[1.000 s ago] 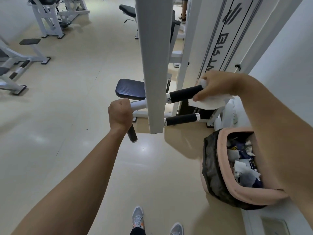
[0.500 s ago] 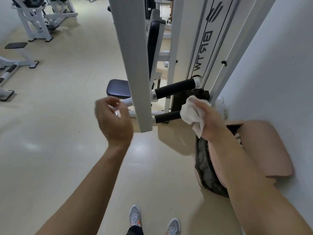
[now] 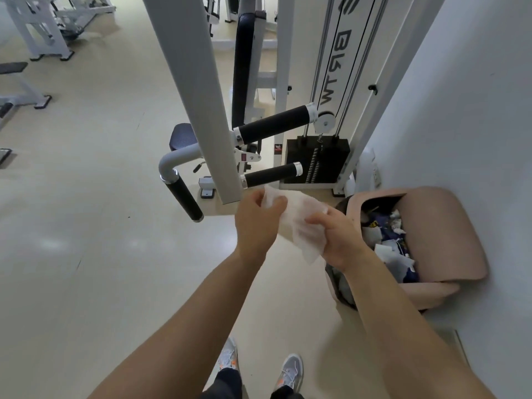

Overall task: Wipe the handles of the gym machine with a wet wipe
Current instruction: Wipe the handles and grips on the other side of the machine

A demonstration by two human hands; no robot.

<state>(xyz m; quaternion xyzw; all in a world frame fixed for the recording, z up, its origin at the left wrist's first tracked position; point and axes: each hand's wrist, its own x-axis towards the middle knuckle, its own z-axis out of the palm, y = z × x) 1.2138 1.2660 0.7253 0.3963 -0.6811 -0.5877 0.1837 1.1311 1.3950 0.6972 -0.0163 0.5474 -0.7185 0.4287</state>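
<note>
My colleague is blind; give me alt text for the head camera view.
The left hand and right hand hold a crumpled white wet wipe between them, near the black padded handles of the white gym machine. A pink waste bin full of rubbish stands at right.

Crumpled wet wipe (image 3: 299,226) (white) below black handles (image 3: 272,175).

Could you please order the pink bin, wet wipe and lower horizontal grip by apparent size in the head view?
pink bin
wet wipe
lower horizontal grip
The wipe is nearer the camera, so its rank is unsure.
</note>
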